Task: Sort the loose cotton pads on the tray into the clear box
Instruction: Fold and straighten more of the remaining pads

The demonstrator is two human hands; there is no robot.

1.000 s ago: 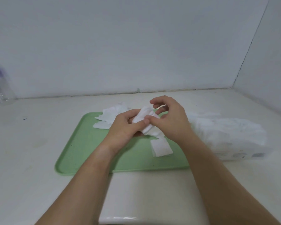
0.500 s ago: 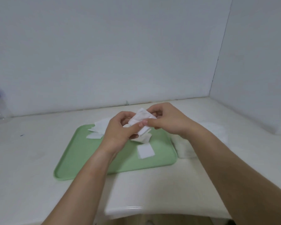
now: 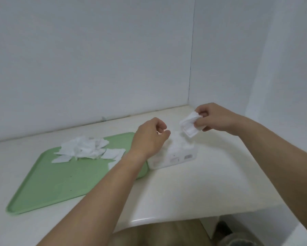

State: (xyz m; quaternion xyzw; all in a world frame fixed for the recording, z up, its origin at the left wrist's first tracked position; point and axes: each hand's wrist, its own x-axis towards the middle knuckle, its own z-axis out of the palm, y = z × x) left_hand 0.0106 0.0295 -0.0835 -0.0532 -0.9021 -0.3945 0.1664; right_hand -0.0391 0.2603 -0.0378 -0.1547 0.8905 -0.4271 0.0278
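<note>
A green tray (image 3: pixel 57 181) lies on the white counter at the left, with a loose heap of white cotton pads (image 3: pixel 85 148) at its far end. The clear box (image 3: pixel 175 153), holding white pads, stands just right of the tray. My right hand (image 3: pixel 213 118) pinches a small stack of cotton pads (image 3: pixel 189 126) above the box's far right side. My left hand (image 3: pixel 149 137) hovers over the box's left end with loosely curled fingers and nothing in it, its forearm crossing the tray's right edge.
The white counter (image 3: pixel 211 174) meets walls at the back and at the right, forming a corner (image 3: pixel 190 103). Its front edge (image 3: pixel 166 219) runs near the bottom, with floor and a dark object (image 3: pixel 223 228) below.
Both hands left the tray and moved right to the box. The stack, held by both hands before, is now in my right hand alone. The view swung right.
</note>
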